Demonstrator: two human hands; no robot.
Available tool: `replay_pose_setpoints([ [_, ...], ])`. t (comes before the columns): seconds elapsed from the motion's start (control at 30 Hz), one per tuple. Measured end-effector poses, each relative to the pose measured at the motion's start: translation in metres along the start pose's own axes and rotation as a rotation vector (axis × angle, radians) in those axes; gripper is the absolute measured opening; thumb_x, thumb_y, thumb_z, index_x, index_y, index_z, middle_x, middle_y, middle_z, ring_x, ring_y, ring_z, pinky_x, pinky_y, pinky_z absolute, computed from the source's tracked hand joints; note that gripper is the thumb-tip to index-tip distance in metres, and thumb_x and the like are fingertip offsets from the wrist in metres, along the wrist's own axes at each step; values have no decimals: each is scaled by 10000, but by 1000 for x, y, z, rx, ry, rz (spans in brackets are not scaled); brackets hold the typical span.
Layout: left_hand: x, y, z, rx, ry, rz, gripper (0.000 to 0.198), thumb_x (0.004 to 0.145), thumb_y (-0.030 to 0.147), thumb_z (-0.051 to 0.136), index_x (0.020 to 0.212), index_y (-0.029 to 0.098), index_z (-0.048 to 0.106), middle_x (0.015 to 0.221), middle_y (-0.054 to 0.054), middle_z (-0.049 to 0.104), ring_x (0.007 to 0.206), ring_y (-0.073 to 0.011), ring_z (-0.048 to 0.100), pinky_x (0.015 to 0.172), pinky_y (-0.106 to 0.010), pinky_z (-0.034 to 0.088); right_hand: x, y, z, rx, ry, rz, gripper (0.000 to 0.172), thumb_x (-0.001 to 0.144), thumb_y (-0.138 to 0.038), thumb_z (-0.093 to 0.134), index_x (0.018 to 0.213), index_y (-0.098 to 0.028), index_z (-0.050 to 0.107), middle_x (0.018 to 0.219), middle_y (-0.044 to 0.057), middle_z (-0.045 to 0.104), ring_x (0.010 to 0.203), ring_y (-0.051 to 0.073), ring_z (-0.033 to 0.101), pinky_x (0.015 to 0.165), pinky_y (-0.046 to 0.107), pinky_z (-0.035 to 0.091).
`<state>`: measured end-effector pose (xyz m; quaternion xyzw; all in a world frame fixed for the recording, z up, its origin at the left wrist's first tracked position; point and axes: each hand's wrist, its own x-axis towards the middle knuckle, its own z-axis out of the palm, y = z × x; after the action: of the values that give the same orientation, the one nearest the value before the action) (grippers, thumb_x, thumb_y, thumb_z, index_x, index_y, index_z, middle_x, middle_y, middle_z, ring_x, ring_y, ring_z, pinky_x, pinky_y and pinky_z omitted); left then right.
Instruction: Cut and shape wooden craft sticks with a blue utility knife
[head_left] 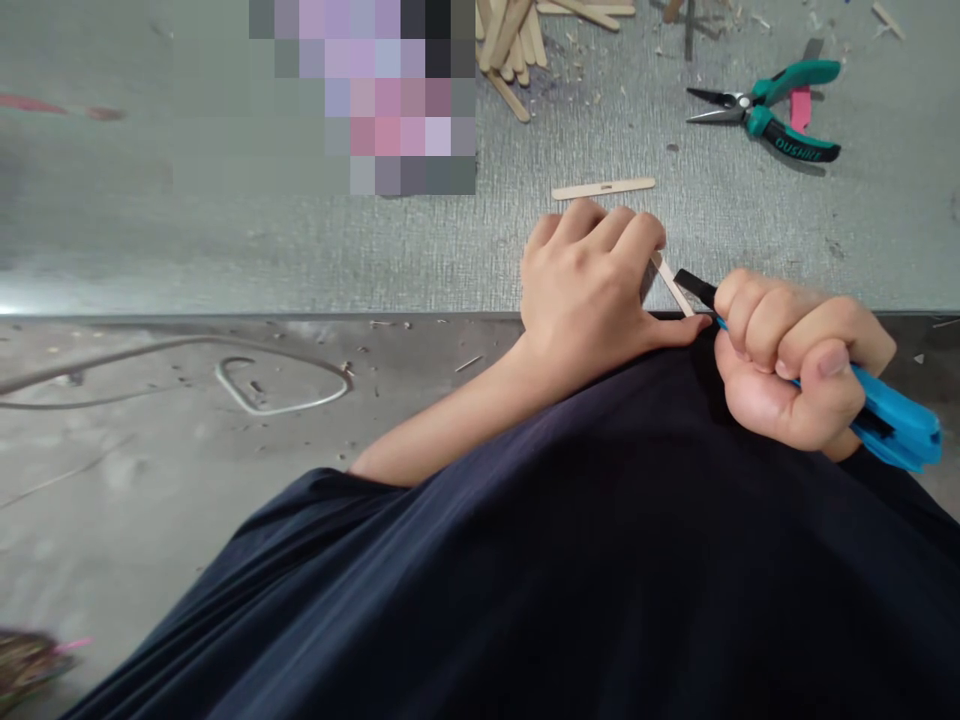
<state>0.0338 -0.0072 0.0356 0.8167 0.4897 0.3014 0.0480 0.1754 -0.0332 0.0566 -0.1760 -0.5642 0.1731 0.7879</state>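
Observation:
At the table's front edge my left hand (pixel 592 275) is closed on a thin wooden stick (pixel 673 284), thumb at the stick's near end and curled forefinger at its far end. My right hand (pixel 799 360) is wrapped around a blue cutter (pixel 896 420). The cutter's dark blade (pixel 694 287) points left and lies beside or over the stick; whether it touches cannot be made out. Another wooden stick (pixel 604 188) lies flat just beyond my left hand's knuckles.
Green-handled pliers (pixel 795 110) lie partly open at the back right, over a pink piece (pixel 800 108). A pile of wooden sticks (pixel 514 40) and shavings sits at the back of the table (pixel 225 240). A pixelated patch hides part of the table.

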Motion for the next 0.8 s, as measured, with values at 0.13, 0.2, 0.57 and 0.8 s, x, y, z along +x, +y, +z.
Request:
replay_pose_setpoints([
  [0.13,1,1,-1,20,-16,-4,573,797,769,868,1015,290,641,1028,-85,754,1113,-394,673,962,-567,479,-2,3,0,26,-31,-23,443,940,-309,569,629,-261,258,433,-106,184,295,70,80,340,318,162],
  [0.2,0,1,-2,27,-26,-3,566,804,784,854,980,293,635,1017,-74,743,1119,-386,671,965,-551,472,-4,5,-1,15,-19,-72,485,967,-335,592,635,-267,245,431,-114,171,288,70,47,324,330,155],
  [0.57,0,-4,-1,29,-4,59,595,845,848,812,917,285,635,1088,-77,799,1096,-364,666,932,-545,467,-11,23,-14,136,-71,-331,453,979,-306,576,670,-251,249,450,-121,235,279,45,112,337,259,183],
  [0.8,1,-7,0,-26,-30,41,675,794,923,805,898,289,597,1127,-101,786,1130,-383,658,953,-576,457,-1,15,-15,83,37,-187,493,1019,-375,621,678,-242,291,441,-113,208,295,66,95,390,295,255],
])
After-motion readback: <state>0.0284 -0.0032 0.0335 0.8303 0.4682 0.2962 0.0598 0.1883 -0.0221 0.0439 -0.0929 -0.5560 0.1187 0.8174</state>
